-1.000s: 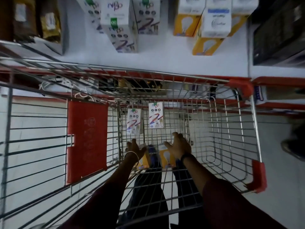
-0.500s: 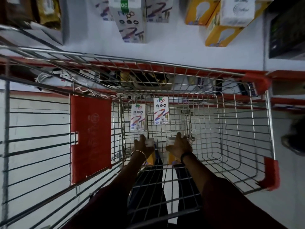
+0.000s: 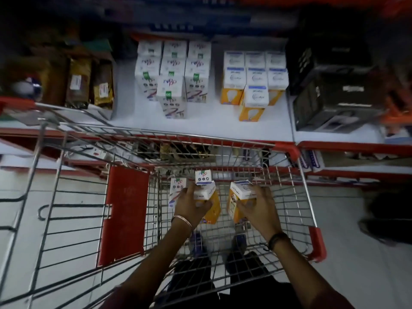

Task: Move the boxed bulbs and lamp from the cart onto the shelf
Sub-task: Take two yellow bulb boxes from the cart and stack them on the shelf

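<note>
My left hand [image 3: 191, 206] grips a yellow and white bulb box [image 3: 208, 197] inside the wire cart [image 3: 289, 197]. My right hand [image 3: 256, 206] grips a second yellow and white bulb box [image 3: 239, 192] beside it. Both boxes are lifted off the cart floor. Two white bulb boxes [image 3: 189, 182] with coloured print stand against the cart's far wall, just beyond my left hand. On the white shelf [image 3: 211, 123] ahead stand stacked white printed boxes [image 3: 172, 74] and yellow and white bulb boxes [image 3: 254, 79].
A red child-seat flap [image 3: 124, 212] hangs at the cart's left. Brown packets [image 3: 89, 83] fill the shelf's left end and black boxes [image 3: 334, 92] its right end. A lower shelf with red edging [image 3: 354, 146] lies behind the cart. A dark shoe [image 3: 385, 221] shows at right.
Both hands have closed on the yellow boxes and raised them from the cart floor. The view has tilted up, showing more of the shelf.
</note>
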Demonstrator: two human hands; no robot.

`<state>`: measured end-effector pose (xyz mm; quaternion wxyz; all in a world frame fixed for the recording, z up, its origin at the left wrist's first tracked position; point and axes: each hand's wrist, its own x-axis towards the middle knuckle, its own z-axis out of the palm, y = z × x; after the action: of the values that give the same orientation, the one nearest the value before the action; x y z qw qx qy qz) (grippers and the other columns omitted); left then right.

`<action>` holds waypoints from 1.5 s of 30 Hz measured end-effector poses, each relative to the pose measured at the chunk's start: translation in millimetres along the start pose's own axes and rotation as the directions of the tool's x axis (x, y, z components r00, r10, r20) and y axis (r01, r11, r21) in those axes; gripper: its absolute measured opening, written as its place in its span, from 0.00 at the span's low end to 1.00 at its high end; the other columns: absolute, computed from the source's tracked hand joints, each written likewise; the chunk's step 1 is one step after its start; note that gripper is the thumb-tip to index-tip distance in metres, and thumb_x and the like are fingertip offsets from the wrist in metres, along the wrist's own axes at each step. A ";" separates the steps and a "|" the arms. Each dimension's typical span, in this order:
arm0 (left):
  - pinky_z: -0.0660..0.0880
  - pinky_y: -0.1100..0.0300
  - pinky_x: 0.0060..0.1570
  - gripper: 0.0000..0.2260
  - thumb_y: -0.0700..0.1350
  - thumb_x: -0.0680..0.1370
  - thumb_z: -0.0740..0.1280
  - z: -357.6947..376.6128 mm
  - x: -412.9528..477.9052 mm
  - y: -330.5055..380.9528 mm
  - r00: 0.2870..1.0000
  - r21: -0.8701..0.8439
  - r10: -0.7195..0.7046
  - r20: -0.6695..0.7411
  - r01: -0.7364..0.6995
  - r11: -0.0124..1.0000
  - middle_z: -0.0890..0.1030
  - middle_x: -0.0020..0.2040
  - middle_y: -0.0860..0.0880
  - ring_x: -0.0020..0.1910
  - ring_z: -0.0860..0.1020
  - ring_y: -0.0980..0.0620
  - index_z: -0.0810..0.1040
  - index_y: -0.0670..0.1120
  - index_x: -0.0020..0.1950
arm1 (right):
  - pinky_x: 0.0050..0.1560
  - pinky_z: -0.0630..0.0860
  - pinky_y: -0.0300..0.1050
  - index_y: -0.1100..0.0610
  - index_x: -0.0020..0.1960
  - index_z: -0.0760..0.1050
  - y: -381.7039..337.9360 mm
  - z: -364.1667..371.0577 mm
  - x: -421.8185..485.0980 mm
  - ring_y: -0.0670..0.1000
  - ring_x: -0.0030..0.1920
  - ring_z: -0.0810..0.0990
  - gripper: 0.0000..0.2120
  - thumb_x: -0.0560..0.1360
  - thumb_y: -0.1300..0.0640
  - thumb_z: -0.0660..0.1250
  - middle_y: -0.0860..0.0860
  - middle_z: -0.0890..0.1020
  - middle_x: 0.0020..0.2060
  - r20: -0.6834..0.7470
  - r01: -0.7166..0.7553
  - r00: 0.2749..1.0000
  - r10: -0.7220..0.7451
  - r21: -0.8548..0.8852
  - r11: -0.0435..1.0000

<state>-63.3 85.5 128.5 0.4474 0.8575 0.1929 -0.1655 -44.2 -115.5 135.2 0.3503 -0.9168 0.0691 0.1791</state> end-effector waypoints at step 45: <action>0.77 0.44 0.49 0.28 0.59 0.74 0.64 -7.5 117.8 173.3 0.902 0.349 0.281 -0.326 -0.162 0.923 0.61 0.74 0.46 0.67 0.69 0.42 0.61 0.52 0.70 | 0.62 0.71 0.60 0.60 0.64 0.66 -63.7 -106.2 131.9 0.62 0.63 0.74 0.28 0.72 0.44 0.68 0.62 0.75 0.62 -0.556 0.056 0.814 -0.168 -0.213 0.976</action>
<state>123.0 22.2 200.7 0.2772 0.9495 0.1451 0.0232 123.7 -139.0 198.1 0.2361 -0.9593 0.0995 -0.1190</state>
